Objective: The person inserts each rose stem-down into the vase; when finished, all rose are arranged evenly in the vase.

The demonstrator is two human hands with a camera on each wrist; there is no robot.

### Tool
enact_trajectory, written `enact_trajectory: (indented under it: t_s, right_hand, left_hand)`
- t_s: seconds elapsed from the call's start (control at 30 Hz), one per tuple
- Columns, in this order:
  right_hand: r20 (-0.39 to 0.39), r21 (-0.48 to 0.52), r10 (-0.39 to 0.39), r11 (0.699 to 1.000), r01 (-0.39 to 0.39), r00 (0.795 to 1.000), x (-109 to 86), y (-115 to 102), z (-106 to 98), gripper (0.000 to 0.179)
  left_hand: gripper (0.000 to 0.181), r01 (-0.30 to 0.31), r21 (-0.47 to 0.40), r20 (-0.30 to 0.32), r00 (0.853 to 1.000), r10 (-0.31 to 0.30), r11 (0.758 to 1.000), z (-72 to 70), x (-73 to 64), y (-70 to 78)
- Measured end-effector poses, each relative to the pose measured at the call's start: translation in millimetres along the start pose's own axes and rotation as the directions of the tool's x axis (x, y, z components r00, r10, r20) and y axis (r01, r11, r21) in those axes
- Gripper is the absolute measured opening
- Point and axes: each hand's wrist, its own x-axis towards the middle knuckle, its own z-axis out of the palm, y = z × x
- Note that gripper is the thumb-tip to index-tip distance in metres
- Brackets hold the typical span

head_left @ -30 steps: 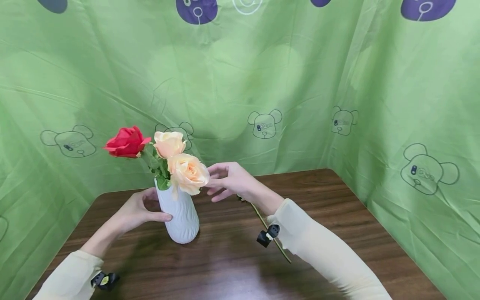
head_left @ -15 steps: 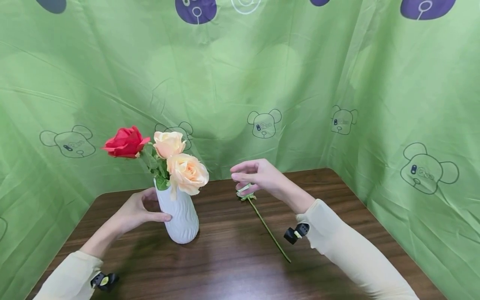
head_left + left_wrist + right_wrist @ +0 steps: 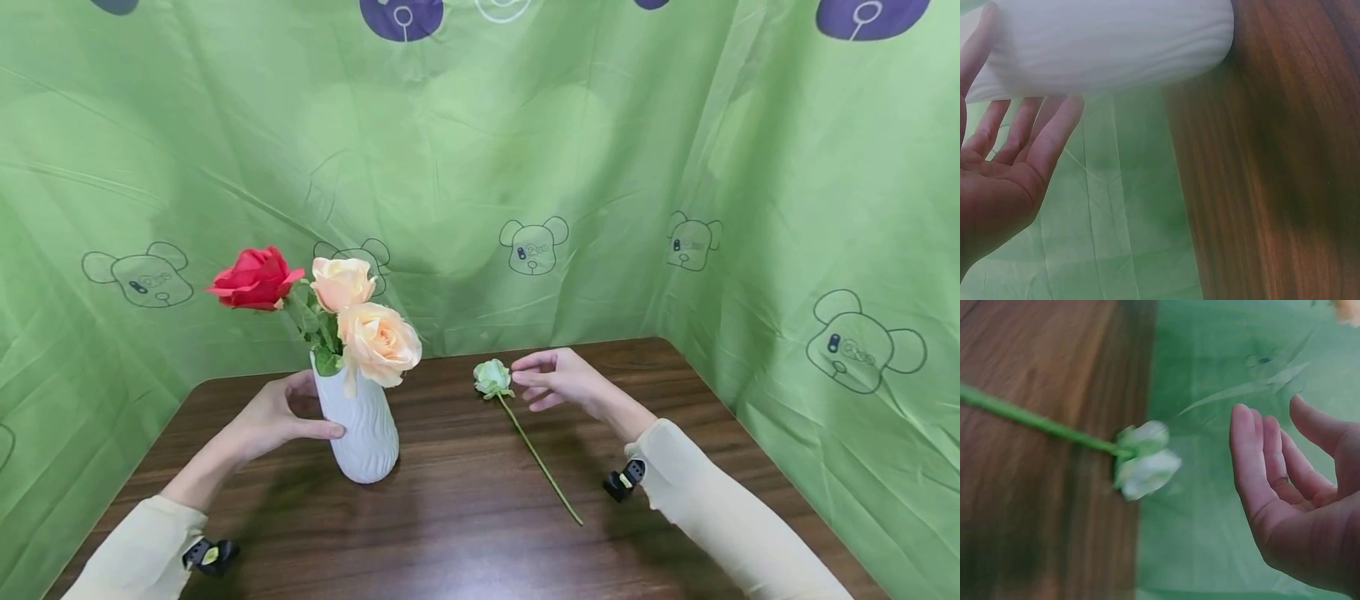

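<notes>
Right hand (image 3: 562, 382) has shifted: a second ago it was up beside the vase blooms, half a second ago over the pale green rose (image 3: 492, 378), now it's lower and just right of that bloom. Fingers loosely bent, holding nothing; right wrist view shows a gap to the flower. Rose itself hasn't moved: lying on the worktop (image 3: 450, 525), bloom toward the far edge, stem running back toward the near right. More of the bloom shows now that the hand isn't over it.

Left hand (image 3: 272, 423) unchanged, grasping the white vase (image 3: 362, 429), thumb across the near face, fingers round the far side. Vase stands on the worktop in the same spot, left of the loose rose. Same three flowers in it: red rose (image 3: 256, 279) at left, upper peach rose (image 3: 342, 283), lower peach rose (image 3: 381, 343) overhanging the rim.
</notes>
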Motion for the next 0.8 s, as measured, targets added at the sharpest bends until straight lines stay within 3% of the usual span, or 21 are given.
enact_trajectory:
  t_s: [0.4,0.57,0.8]
  right_hand:
    - [-0.049,0.016,0.096,0.995,-0.096,0.994,23.3,44,-9,0.041]
    - [-0.044,0.022,0.132,0.991,-0.132,0.99,32.9,56,-8,0.05]
    - [-0.061,0.019,0.19,0.982,-0.189,0.98,40.3,66,-4,0.045]
  left_hand:
    - [0.071,0.001,0.002,-0.001,1.0,-0.001,1.0,0.4,0.8,-0.7]
    - [0.071,0.001,-0.003,0.0,1.0,-0.001,1.0,-0.1,0.2,-0.2]
    - [0.071,0.002,0.001,-0.002,1.0,-0.002,1.0,-0.3,0.5,-0.1]
